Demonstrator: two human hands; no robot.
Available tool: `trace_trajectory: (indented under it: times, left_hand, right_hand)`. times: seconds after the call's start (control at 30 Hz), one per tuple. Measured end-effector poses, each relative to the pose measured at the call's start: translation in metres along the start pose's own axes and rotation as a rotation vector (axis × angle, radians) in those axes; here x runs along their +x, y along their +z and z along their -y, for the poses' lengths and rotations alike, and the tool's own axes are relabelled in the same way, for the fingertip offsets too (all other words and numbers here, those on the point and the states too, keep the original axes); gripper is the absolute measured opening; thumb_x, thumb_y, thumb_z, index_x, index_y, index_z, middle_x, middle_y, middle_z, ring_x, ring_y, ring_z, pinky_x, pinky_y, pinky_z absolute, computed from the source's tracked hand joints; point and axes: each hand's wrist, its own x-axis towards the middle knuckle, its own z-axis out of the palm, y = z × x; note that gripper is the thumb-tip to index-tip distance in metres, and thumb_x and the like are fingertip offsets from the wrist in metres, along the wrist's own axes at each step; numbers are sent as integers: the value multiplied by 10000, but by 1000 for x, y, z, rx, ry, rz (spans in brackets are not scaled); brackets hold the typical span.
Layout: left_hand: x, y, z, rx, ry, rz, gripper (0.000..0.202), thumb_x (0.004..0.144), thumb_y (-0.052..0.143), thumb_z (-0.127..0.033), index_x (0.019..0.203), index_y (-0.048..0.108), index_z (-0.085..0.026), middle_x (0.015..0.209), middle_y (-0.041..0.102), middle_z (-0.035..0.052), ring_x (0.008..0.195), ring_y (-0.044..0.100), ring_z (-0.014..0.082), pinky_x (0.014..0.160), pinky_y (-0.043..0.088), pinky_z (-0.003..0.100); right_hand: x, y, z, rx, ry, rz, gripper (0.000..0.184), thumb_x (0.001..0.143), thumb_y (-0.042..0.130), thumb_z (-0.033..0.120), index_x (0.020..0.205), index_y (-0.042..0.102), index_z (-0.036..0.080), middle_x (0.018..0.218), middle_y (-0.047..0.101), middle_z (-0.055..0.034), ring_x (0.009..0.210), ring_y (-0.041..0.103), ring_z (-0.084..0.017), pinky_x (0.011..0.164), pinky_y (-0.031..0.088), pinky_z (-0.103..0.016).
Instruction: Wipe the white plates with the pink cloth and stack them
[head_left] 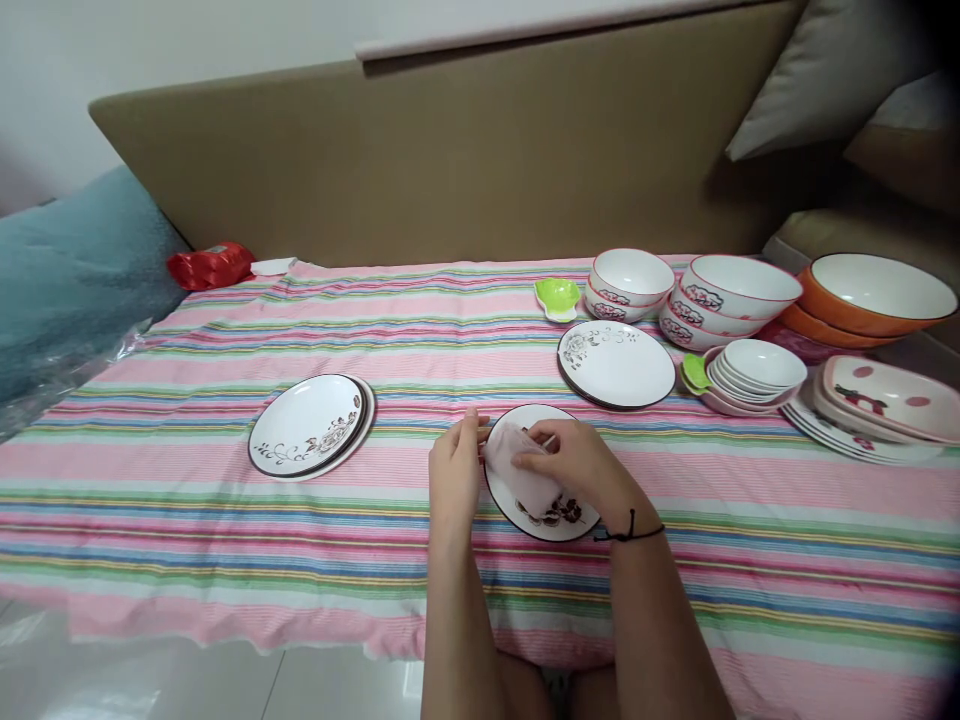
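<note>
A round white plate (579, 492) with a dark rim and brown flower print lies on the striped cloth in front of me. At its left edge my left hand (457, 455) steadies the rim, fingers curled against it. My right hand (574, 458) is closed on a thin white tissue (525, 480), which spreads over the plate and hides much of its surface. To the left, a similar plate (307, 425) rests on top of another pale plate. Beyond my right hand sit more flowered plates (622, 365), stacked.
Along the right stand stacked white bowls (742, 290), orange-sided bowls (877, 290), small white dishes (761, 370) and pink-patterned dishes (892, 400). A green leaf-shaped dish (558, 297) is at the back. A red package (211, 266) lies far left by a blue cushion (75, 270).
</note>
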Motion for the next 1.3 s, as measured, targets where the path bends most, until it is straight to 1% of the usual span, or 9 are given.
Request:
trace_trajectory:
  times: [0.2,0.27,0.43,0.5,0.67,0.83,1.0,1.17,1.3]
  left_hand:
    - [2,1,3,-22,-22,13,575,809,463,-660,941,703,-156,960,743,128,941,678,279,850,496,398]
    - [3,0,3,-21,-16,13,579,808,460,-663,943,702,-154,961,742,129,942,676,279,842,498,393]
    - [4,-3,4,54,-4,3,571,806,455,-661,922,715,-166,975,739,127,971,660,290,826,496,384]
    - [5,-4,6,57,-19,5,576,813,444,-659,927,714,-163,972,739,132,968,662,290,834,493,391]
    - [6,-3,7,11,-15,18,574,821,436,-653,932,709,-161,982,739,134,963,670,278,865,485,389]
    - [6,-3,7,54,-3,14,558,818,443,-653,913,721,-179,993,737,127,967,664,289,836,489,386]
    - [4,-3,6,59,-8,14,578,815,434,-665,945,723,-182,983,738,132,955,665,288,815,493,377]
    - [4,-3,5,47,-47,6,616,808,415,-685,956,714,-168,970,740,133,919,671,280,787,503,372]
    - [5,-3,6,41,-39,2,613,804,419,-687,939,718,-169,948,745,130,909,674,279,797,504,375]
  right_hand:
    - [3,-2,-12,-65,240,-507,239,765,594,389,791,651,159,807,672,-60,749,573,-192,649,381,-277]
    - [3,-1,-11,-53,183,-451,223,764,596,376,803,651,164,821,675,-54,749,573,-187,654,382,-276]
    - [5,6,0,14,-141,20,118,715,627,300,683,622,187,717,645,10,674,553,-146,612,368,-250]
    - [5,8,0,39,-114,-20,110,692,646,296,700,626,187,734,653,7,690,566,-149,620,383,-250]
    - [7,6,-9,-13,88,-401,194,715,631,341,807,651,172,790,670,-42,723,581,-181,648,408,-282]
    - [7,7,-2,-18,-124,-57,99,717,646,283,735,683,193,772,672,-7,731,575,-161,663,390,-266]
    - [9,10,-2,-22,-48,-279,160,710,653,268,835,688,176,825,683,-33,760,573,-170,679,402,-274]
    - [6,5,2,-49,-178,21,69,713,635,237,699,691,200,728,655,6,701,549,-149,636,371,-256]
    - [2,5,4,-121,-131,-97,111,725,604,253,669,674,187,704,634,-3,688,529,-153,623,355,-259]
